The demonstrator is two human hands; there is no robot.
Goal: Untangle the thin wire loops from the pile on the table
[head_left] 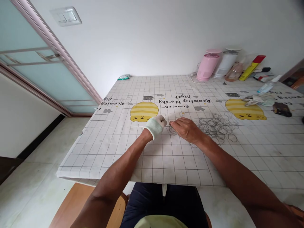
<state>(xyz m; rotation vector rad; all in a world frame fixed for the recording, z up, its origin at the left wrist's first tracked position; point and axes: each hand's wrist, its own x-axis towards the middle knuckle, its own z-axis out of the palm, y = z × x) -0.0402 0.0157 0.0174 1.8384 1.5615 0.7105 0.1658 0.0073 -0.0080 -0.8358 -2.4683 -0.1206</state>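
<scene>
My left hand (156,125), in a pale green and white glove, is closed above the middle of the checked tablecloth (114,139). Close to its right, my bare right hand (184,128) is closed too, fingertips toward the glove with a small gap between. A thin wire loop shows faintly around and just above the two hands; its ends are hidden in the fingers. Right of and partly beneath my right hand lies a loose pile of thin dark wire rings (216,126).
Along the wall stand a pink cylinder (207,66), a white cylinder (225,65), a glass bottle (234,72) and a yellow-red box (252,68). A crumpled glove (257,99), a dark item (281,109) and a clear bottle (268,86) lie at the right. A green packet (124,77) is at the back left.
</scene>
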